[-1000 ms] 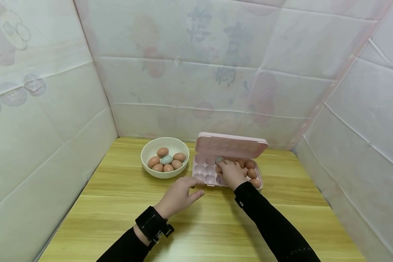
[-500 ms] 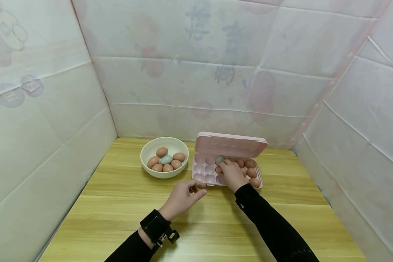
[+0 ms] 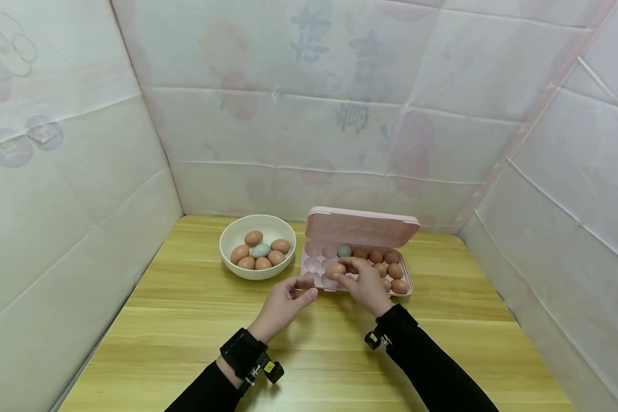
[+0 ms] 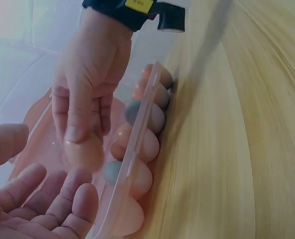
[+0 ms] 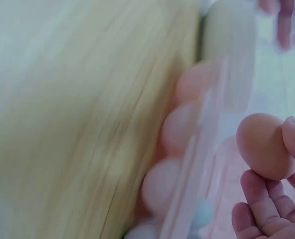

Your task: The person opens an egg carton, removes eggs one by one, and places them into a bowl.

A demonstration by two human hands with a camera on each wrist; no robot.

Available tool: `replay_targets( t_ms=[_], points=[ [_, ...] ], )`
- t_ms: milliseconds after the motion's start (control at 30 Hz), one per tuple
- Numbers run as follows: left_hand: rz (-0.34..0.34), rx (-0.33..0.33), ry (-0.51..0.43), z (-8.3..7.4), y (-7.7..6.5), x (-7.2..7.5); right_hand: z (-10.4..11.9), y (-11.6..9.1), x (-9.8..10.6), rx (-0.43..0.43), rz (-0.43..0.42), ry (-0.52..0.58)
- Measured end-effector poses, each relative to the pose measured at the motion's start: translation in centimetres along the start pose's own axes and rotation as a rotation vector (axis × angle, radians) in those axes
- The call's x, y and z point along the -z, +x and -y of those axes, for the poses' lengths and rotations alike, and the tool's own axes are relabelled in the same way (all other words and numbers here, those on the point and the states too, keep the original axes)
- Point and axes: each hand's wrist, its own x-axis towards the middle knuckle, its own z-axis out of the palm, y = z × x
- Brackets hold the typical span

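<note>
- Our right hand [image 3: 364,286] pinches a brown egg [image 3: 336,270] between thumb and fingers, held over the pink carton [image 3: 313,250].
- Our left hand [image 3: 280,308], fingers loose, holds nothing.
- We judge the egg light, stiff, slightly slippery, fragile; best gripped softly around its middle.

I see pale, creased sheeting [image 3: 288,134] (faintly lettered) on three sides. The tabletop [image 3: 159,320] shows yellowish wood grain.
</note>
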Motion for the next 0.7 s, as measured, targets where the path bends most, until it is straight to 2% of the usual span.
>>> replay_targets(
  t_ms=[100, 333, 500, 700],
  points=[
    [-0.001, 0.028, -0.091, -0.1, 0.1, 0.0, 0.9, -0.7, -0.2, -0.003, 0.024, 0.111],
    [-0.013, 0.082, -0.234, -0.2, 0.3, 0.2, 3.3, -2.1, -0.9, 0.088, 0.081, 0.251],
    [0.018, 0.091, -0.269, -0.1, 0.3, 0.3, 4.1, -2.5, -1.3, 0.145, 0.124, 0.281],
    [0.039, 0.069, -0.274, -0.1, 0.3, 0.4, 4.4, -2.7, -1.6, 0.178, 0.115, 0.280]
  ],
)
